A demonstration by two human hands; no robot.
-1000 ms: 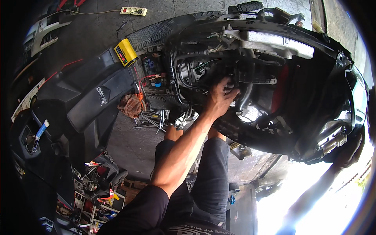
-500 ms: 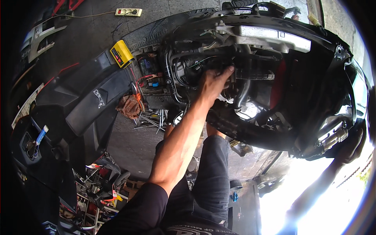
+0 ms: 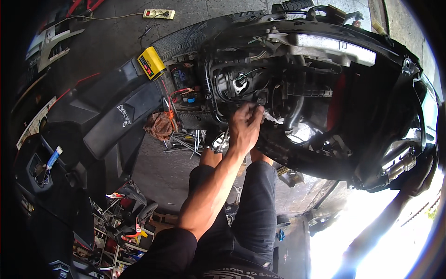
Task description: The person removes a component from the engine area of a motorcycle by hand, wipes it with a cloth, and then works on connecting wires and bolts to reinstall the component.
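A scooter (image 3: 334, 169) stands stripped of its seat and panels, its frame and inner parts bare. My left hand (image 3: 245, 128) is at the near side of the open bay, fingers pinched together around a small dark part that I cannot make out. Just beyond it a silvery engine part (image 3: 239, 83) with a black plug in its middle shows among hoses and wires. A dark curved pipe (image 3: 293, 114) runs to the right of the hand. At the far right my right hand (image 3: 420, 176), in shadow, is wrapped around the scooter's tail end.
A yellow device (image 3: 151, 63) with red leads sits by the battery (image 3: 182, 76). Black body panels (image 3: 111, 116) fill the left. A brown rag (image 3: 159, 125) and several metal tools (image 3: 186, 141) lie near my feet. A power strip (image 3: 159, 14) is on the floor.
My left hand has drawn back from inside the bay toward me, uncovering the silvery engine part. The right hand stays at the tail. The whole view has shifted slightly.
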